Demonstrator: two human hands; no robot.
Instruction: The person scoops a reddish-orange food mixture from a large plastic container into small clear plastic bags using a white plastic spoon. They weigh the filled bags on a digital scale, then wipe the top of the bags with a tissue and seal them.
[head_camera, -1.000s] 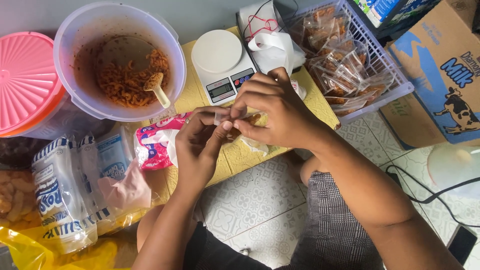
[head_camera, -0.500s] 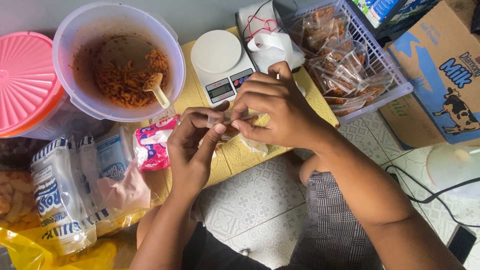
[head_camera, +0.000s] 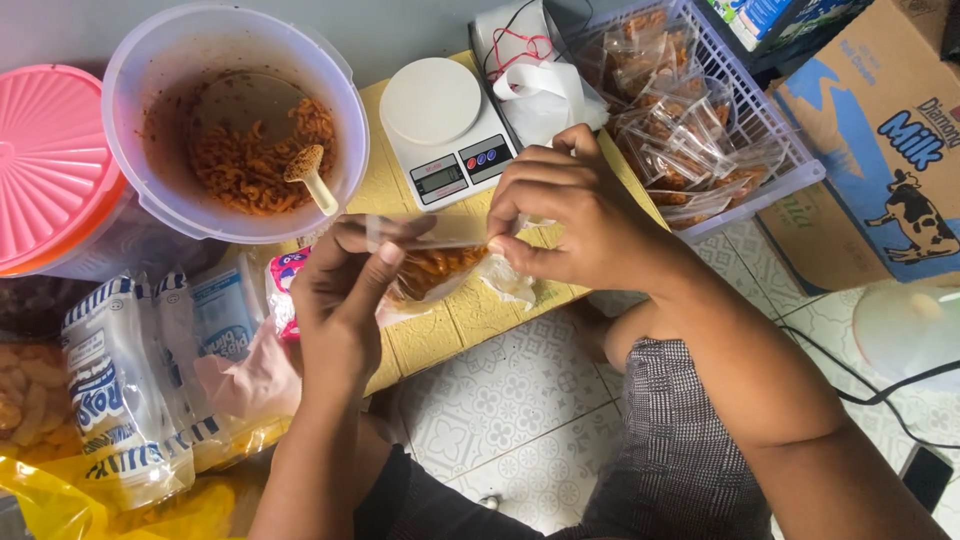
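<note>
Your left hand (head_camera: 345, 290) and right hand (head_camera: 565, 215) each pinch an end of the small snack bag (head_camera: 440, 262), stretched taut between them above the desk (head_camera: 480, 315) to flatten its mouth.

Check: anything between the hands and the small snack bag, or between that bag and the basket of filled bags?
No. Both the left hand and right hand already grip the small snack bag. Toward the white basket of filled bags, only the right hand itself lies alongside; nothing else visible blocks.

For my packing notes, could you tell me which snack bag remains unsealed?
The small clear bag between both hands; the others lie stacked in the white basket.
</note>
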